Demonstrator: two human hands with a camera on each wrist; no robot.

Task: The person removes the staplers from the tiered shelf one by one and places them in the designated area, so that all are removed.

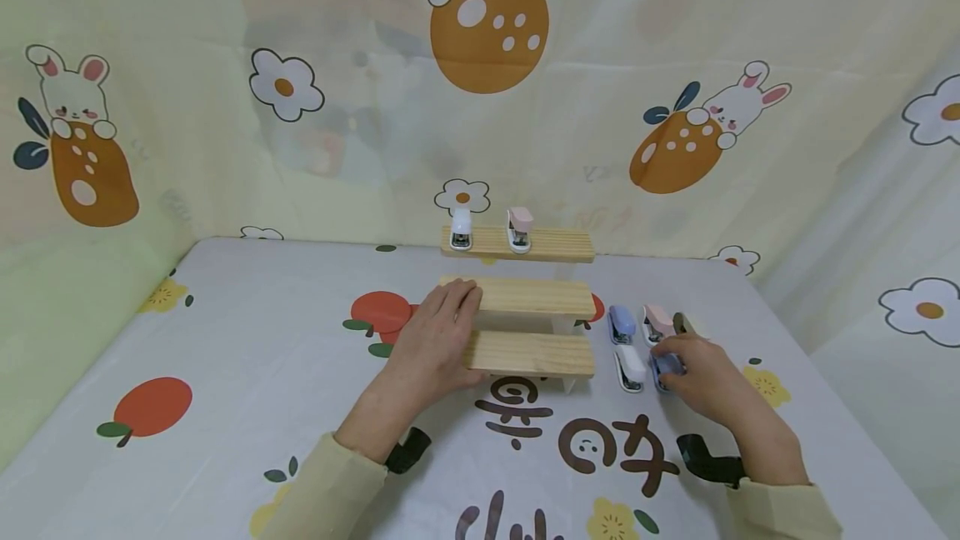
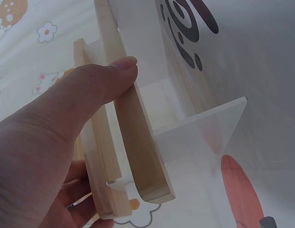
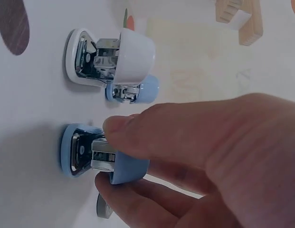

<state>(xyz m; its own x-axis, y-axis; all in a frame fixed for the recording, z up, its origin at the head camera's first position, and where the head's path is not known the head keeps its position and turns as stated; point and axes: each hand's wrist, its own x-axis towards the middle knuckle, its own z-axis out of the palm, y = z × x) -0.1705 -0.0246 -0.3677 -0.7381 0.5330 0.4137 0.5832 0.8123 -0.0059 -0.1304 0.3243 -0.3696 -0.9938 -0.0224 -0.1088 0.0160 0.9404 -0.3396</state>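
Observation:
My left hand [image 1: 437,340] grips the left end of a three-step wooden shelf [image 1: 536,297], its thumb on the lowest board [image 2: 137,128] and its fingers at the board behind. My right hand [image 1: 705,377] pinches a small blue stapler [image 3: 130,166] between thumb and fingers; the stapler's base faces the tabletop. Beside it stand a white stapler [image 1: 630,367], another blue stapler [image 1: 621,323] and a pink stapler [image 1: 656,323]. On the top board, a white stapler [image 1: 461,229] and a pink stapler [image 1: 519,229] stand side by side.
A dark, rounded object [image 1: 680,323], partly hidden, is just beyond my right hand. White side supports [image 2: 199,123] hold up the boards. A printed cloth [image 1: 247,373] covers the table, and a patterned curtain [image 1: 360,148] hangs behind the shelf.

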